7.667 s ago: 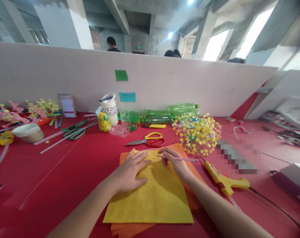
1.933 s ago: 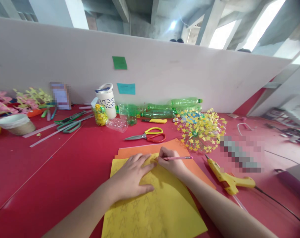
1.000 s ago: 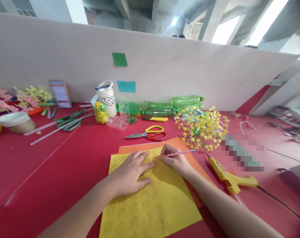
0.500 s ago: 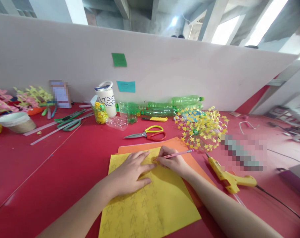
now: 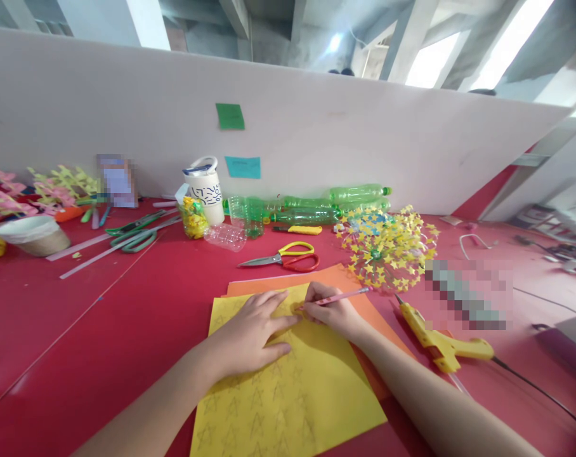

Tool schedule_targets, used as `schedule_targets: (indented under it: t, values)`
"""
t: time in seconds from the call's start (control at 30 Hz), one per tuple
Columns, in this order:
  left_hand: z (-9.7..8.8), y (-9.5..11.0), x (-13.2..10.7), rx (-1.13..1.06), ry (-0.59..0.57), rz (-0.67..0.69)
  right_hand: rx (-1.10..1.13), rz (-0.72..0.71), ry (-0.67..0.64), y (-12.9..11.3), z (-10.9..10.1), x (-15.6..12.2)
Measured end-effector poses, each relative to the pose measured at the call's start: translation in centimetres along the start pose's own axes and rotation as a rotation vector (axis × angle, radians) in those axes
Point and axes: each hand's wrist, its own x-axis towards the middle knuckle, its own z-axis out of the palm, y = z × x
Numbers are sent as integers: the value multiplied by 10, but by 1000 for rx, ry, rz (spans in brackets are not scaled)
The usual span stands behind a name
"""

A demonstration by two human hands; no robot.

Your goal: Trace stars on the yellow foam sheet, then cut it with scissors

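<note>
A yellow sheet of paper bears rows of pencilled stars on its left part. My left hand lies flat on it with the fingers spread. Just to the right, my right hand grips a pink pencil, its point down at the paper near my left fingertips. Orange paper sticks out from under the yellow sheet at the top and right. Beyond the sheets lie scissors with one yellow and one red handle.
A yellow glue gun with a cord lies at the right, below a bunch of yellow paper stars. Green plastic bottles, a box cutter and a white tumbler line the back. Green-handled scissors and a cup are left.
Almost nothing differs. The view has shifted very slightly; both hands keep their places on the yellow paper, the pencil still in my right hand.
</note>
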Motion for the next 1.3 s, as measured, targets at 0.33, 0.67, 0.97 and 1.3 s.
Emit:
schedule_targets:
  t: [0.33, 0.67, 0.97, 1.3]
  values:
    - [0, -1, -1, -11, -3, -1, -73, -27, 95, 7, 3, 2]
    - [-1, 0, -1, -9, -4, -1, -62, 0, 136, 9, 4, 3]
    - [0, -1, 0, -11, 4, 3, -193, -40, 155, 4, 2, 6]
    - [0, 0, 0, 3, 7, 5, -224, -100, 125, 1, -1, 6]
